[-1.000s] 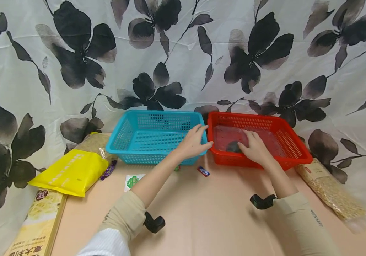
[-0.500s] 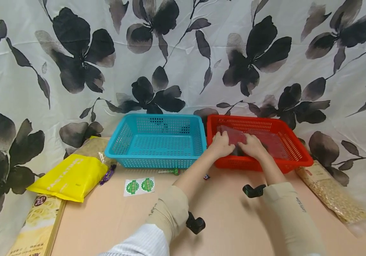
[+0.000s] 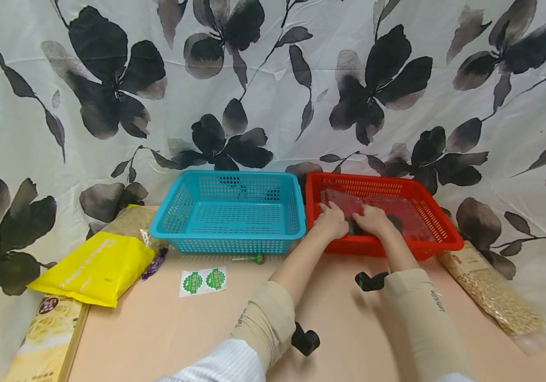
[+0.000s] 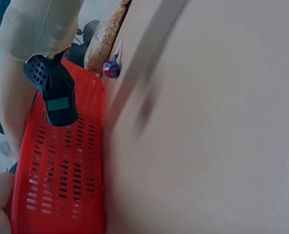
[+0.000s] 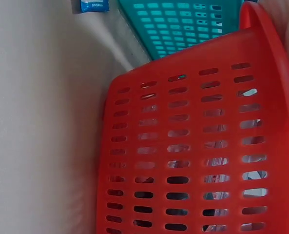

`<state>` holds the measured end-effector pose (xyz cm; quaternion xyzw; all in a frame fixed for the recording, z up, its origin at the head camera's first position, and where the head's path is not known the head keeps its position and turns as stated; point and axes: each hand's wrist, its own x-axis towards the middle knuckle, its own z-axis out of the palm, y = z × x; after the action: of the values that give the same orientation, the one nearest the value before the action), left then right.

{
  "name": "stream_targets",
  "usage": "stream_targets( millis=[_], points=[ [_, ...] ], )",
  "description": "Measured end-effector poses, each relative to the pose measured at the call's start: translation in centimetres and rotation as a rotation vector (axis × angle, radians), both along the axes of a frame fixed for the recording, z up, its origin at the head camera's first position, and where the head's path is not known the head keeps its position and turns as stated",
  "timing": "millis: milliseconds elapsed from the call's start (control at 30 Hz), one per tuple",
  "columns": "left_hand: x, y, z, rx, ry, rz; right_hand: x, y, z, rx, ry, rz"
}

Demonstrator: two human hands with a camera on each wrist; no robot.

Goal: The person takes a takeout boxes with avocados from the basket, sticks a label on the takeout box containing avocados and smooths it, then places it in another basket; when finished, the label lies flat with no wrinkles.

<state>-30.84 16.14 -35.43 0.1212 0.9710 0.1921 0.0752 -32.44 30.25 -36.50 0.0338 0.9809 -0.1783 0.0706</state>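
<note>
Both hands reach into the red basket (image 3: 428,212), at the right of the blue one. My left hand (image 3: 332,220) grips the near left part of a clear plastic pack (image 3: 342,199), which looks reddish against the basket. At the pack's right side, my right hand (image 3: 372,218) pinches it, its fingertips partly hidden. Between the hands shows a dark patch (image 3: 355,227). A second clear pack (image 3: 408,212) lies to the right, with another dark patch beside the right hand. In the wrist views the basket's perforated wall (image 5: 178,146) hides most of both hands.
A blue basket (image 3: 227,241) stands at left. Left lie a yellow pasta bag (image 3: 96,265), a spaghetti box (image 3: 46,339), a purple-wrapped candy (image 3: 155,263), green stickers (image 3: 203,281) and a green lollipop (image 3: 257,258). A nut bag (image 3: 492,286) lies right; a blue lollipop (image 4: 111,68) lies near it.
My left hand has moved right from the edge between the baskets into the red basket, onto the clear pack. The pack's far edge has shifted slightly; my right hand has moved slightly left.
</note>
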Motion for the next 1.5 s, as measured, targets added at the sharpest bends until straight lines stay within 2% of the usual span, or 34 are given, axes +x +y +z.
stream_targets(
  millis=[133, 367, 500, 600, 767, 933, 1100, 1233, 1367, 1500],
  points=[
    [-0.2, -0.1, 0.0, 0.008, 0.008, -0.017, -0.2, 0.0, 0.1, -0.001, -0.027, -0.02],
    [-0.2, -0.3, -0.5, 0.073, 0.058, -0.028, -0.4, 0.1, -0.2, -0.02, 0.014, -0.005],
    [-0.3, -0.5, -0.8, 0.106, 0.124, -0.045, -0.3, 0.3, -0.3, -0.118, 0.054, 0.013],
    [-0.5, -0.9, -0.7, 0.126, 0.206, -0.064, -0.3, 0.5, -0.2, -0.226, 0.128, 0.018],
    [-1.0, -2.1, -0.1, 0.17, 0.314, -0.098, 0.2, 0.5, 0.4, -0.35, 0.329, -0.015],
    [-0.8, -3.9, 1.3, 0.227, 0.384, -0.177, 1.7, 0.1, 1.3, -0.455, 0.469, -0.035],
    [1.1, -6.8, 4.4, 0.247, 0.434, -0.238, 4.2, -1.2, 3.7, -0.531, 0.537, 0.034],
    [3.8, -9.9, 6.2, 0.274, 0.41, -0.283, 7.1, -2.5, 5.7, -0.566, 0.56, 0.116],
    [7.2, -13.4, 6.6, 0.29, 0.392, -0.326, 10.2, -4.2, 6.3, -0.563, 0.579, 0.219],
    [10.8, -17.0, 6.0, 0.303, 0.408, -0.355, 12.9, -6.2, 5.2, -0.542, 0.597, 0.322]
  ],
)
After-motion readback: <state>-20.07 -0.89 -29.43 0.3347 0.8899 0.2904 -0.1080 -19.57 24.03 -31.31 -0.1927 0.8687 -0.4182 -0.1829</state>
